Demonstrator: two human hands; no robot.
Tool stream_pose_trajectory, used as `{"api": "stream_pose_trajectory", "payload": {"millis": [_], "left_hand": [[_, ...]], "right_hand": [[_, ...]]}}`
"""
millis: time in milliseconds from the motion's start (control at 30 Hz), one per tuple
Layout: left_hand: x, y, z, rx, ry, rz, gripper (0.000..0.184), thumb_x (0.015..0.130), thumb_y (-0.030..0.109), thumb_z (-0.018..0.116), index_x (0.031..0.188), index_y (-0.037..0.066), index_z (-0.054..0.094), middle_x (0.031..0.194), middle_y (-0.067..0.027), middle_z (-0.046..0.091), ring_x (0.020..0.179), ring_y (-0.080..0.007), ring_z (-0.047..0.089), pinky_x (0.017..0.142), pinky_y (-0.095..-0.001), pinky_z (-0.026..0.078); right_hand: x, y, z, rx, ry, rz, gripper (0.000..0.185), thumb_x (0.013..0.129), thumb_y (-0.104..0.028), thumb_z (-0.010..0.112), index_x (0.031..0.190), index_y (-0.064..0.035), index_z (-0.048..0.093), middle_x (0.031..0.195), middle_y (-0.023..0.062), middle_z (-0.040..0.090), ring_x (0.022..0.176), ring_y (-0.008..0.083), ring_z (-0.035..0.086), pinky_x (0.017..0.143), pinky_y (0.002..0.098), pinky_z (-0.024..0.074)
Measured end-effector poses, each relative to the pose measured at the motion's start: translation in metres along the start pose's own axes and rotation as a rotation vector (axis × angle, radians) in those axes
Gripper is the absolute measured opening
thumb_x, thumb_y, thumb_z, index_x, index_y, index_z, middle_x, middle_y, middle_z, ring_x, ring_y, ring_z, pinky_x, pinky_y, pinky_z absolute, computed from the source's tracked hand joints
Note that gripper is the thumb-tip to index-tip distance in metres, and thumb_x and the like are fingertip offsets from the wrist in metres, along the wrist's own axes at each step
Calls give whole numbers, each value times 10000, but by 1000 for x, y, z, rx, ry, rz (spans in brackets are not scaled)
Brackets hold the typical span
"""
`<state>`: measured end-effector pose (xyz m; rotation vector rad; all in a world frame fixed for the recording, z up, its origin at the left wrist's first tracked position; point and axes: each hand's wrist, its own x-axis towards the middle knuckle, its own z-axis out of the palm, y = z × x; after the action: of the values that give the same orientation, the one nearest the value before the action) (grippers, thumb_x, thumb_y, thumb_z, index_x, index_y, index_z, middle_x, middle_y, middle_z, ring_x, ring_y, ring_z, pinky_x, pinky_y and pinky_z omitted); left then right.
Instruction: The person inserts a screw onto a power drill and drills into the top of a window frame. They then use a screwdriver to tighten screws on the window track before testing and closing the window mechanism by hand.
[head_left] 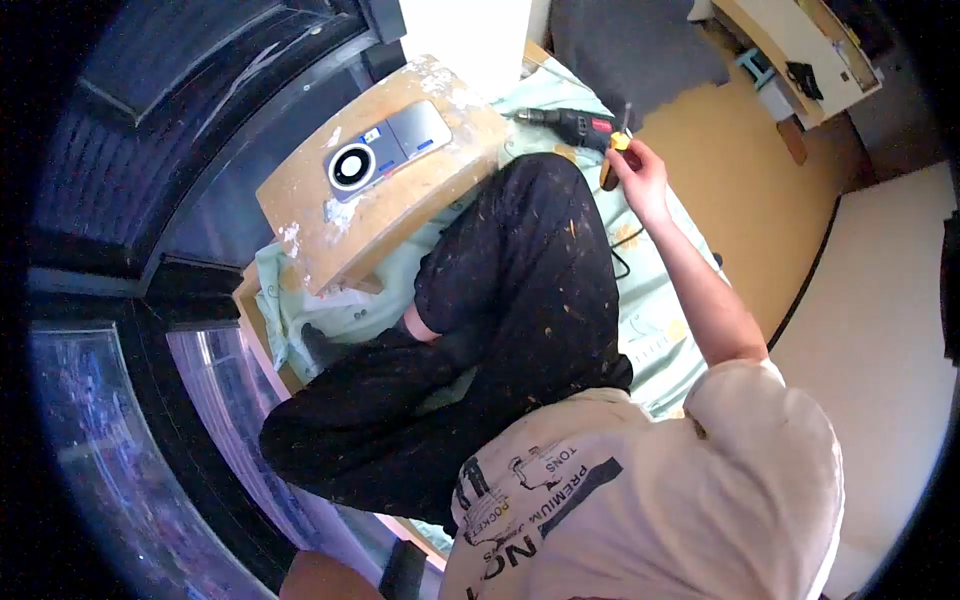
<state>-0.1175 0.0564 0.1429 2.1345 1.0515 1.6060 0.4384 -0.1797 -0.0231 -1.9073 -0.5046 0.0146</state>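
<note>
My right hand [643, 180] is closed around a screwdriver [611, 172] with a yellow and black handle, its shank pointing up. Right beside it a black and red power drill [575, 127] lies on the sheet. Across from my crossed legs, a silver-blue device [390, 155] rests on a small wooden stool [300, 215] marked with white smears. On the device is a white ring with a black centre. My left hand is out of the picture; only some bare skin, perhaps of that arm, shows at the bottom edge.
I sit on a light green patterned sheet [650, 340]. Dark-framed windows [140, 300] run along the left. A black cord [622, 262] lies near my knee. Beyond the bed are a tan floor [760, 190], a grey cloth [640, 50] and a desk [790, 50].
</note>
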Motion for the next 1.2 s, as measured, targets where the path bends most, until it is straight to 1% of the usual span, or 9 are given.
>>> {"api": "stream_pose_trajectory", "payload": {"millis": [100, 267, 300, 367, 400, 433, 567, 900, 1200], "left_hand": [[19, 2, -16, 6, 114, 154, 320, 1028, 307, 481, 1000, 34, 645, 1043, -105, 629, 900, -218, 619, 838, -355, 527], [118, 13, -51, 75, 654, 893, 324, 1033, 294, 473, 980, 29, 651, 1031, -105, 628, 888, -219, 619, 827, -350, 529], [130, 8, -43, 147, 638, 854, 325, 1034, 292, 472, 976, 28, 652, 1028, -105, 628, 886, -219, 619, 825, -349, 530], [129, -27, 42, 326, 273, 313, 171, 957, 155, 594, 1026, 26, 682, 1033, -99, 668, 931, -215, 642, 882, -352, 513], [128, -45, 86, 482, 73, 78, 151, 919, 87, 656, 1050, 25, 697, 1035, -96, 689, 954, -213, 653, 910, -353, 504], [138, -73, 106, 396, -36, 146, 184, 842, 61, 750, 1022, 35, 720, 960, -80, 716, 856, -202, 659, 810, -310, 520], [159, -165, 155, 472, -83, 319, 286, 830, 72, 750, 1107, 43, 685, 1058, -137, 694, 974, -309, 674, 878, -366, 530], [198, -180, 181, 423, -83, 324, 151, 770, 21, 784, 838, 46, 652, 804, -71, 637, 724, -239, 646, 674, -335, 524], [197, -191, 177, 603, -113, 462, 155, 813, 79, 782, 922, 37, 681, 886, -81, 699, 756, -243, 691, 698, -325, 561]], "right_hand": [[-13, -47, 2, 83, -23, 2, 216, 929, -166, 697, 1028, 20, 653, 784, 0, 621, 708, 71, 549, 660, 227, 455], [-74, -89, 34, 235, -209, 20, 198, 940, -101, 649, 1099, 12, 611, 970, 30, 617, 895, 104, 551, 833, 260, 452], [-84, -84, 43, 181, -215, -41, 195, 933, -76, 641, 1105, 10, 604, 1011, 51, 617, 933, 131, 560, 881, 282, 456], [-90, -78, 49, -8, -201, -399, 194, 910, -33, 626, 1096, 15, 593, 1067, 104, 609, 997, 204, 573, 952, 329, 445], [-90, -76, 51, 5, -207, -376, 200, 903, -23, 620, 1096, 16, 587, 1066, 118, 607, 993, 224, 576, 950, 337, 445], [-90, -73, 52, 22, -213, -350, 206, 895, -13, 614, 1096, 16, 581, 1065, 132, 605, 990, 244, 579, 948, 345, 444], [-91, -66, 54, -61, -190, -387, 228, 915, -67, 606, 1114, 35, 561, 1042, 140, 590, 951, 250, 561, 919, 345, 439], [-85, -80, 61, -97, -242, -387, 205, 847, -56, 617, 1021, 30, 550, 949, 185, 578, 854, 306, 552, 811, 376, 446], [-82, -88, 64, -112, -235, -401, 178, 851, -100, 633, 969, 11, 559, 897, 173, 578, 811, 311, 553, 773, 381, 434]]}}
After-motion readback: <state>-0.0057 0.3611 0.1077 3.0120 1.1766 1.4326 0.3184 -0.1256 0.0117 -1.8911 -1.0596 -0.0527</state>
